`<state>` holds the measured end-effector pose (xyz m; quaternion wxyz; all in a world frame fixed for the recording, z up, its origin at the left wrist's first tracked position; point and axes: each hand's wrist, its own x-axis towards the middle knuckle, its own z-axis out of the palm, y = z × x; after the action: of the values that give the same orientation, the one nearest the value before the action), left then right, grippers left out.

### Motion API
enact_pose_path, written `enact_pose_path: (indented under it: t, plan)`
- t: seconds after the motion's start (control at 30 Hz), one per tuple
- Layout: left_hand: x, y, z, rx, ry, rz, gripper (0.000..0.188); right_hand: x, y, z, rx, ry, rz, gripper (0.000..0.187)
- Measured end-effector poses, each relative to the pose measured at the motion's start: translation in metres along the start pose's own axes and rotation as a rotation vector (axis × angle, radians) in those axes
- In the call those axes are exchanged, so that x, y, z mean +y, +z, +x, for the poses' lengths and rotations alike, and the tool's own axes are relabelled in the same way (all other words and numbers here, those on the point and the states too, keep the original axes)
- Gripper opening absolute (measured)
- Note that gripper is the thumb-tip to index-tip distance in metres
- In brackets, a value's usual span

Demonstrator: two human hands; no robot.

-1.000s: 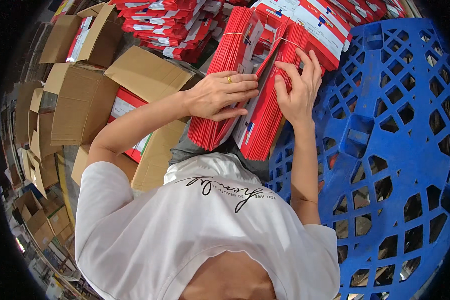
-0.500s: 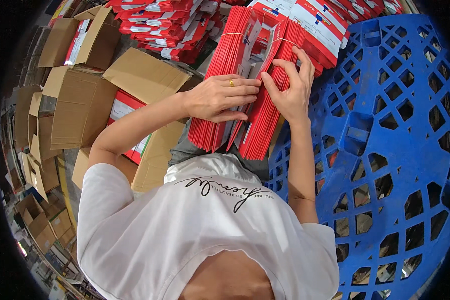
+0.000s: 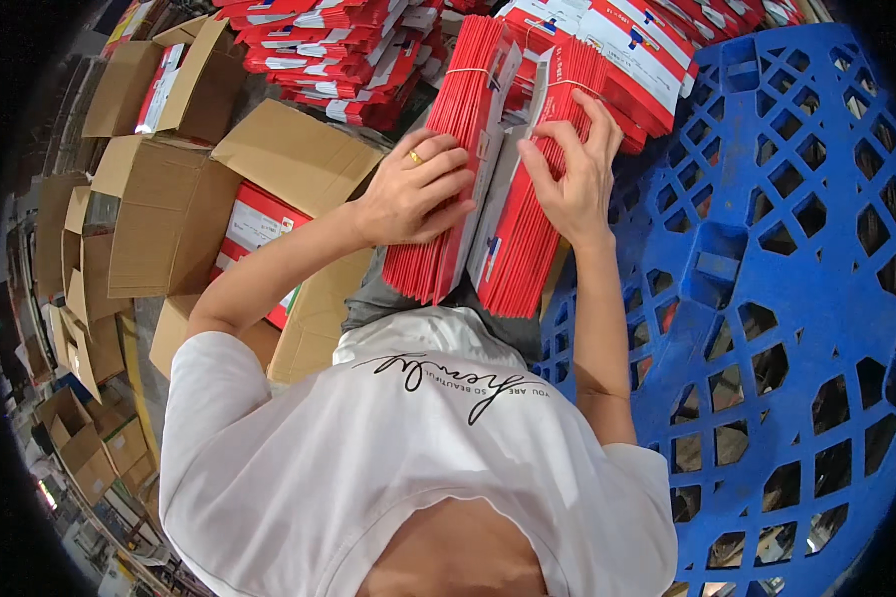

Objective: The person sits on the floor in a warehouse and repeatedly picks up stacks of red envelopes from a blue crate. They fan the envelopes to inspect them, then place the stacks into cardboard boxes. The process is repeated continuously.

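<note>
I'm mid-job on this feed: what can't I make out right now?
All in the head view:
- Left bundle: the part under the left hand.
- Right bundle: its underside, hidden by the bundle itself.
- Red pack in the open carton: partly covered by the left forearm.
- Red stack: top cut off by the upper edge.
- Far-left clutter: too small and blurred.

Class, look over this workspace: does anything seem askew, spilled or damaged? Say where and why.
The stack of red-and-white packages beyond the left hand looks askew: its layers jut out unevenly, unlike the closely packed, banded red bundle under that hand. No spill or clear damage shows.
</note>
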<state>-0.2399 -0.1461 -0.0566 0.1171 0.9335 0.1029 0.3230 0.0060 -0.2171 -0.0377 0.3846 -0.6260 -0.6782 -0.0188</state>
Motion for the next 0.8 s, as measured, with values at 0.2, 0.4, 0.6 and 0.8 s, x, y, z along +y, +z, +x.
enact_pose_path:
  t: [0.2,0.4,0.6,0.8]
  plan:
    - [0.003,0.001,0.006,-0.071,0.078,-0.101,0.045,-0.012,0.01,0.004,0.067,0.029,-0.027,0.042]
    - [0.002,0.0,0.009,-0.122,0.12,-0.057,0.042,-0.005,0.006,-0.001,0.047,0.074,0.009,0.04]
    - [-0.004,0.001,0.005,-0.154,0.107,-0.067,0.045,-0.005,-0.002,-0.001,0.008,0.044,0.111,0.043]
    - [-0.003,0.004,0.003,-0.127,0.121,0.0,0.044,-0.006,0.002,-0.002,-0.098,-0.045,-0.01,0.052]
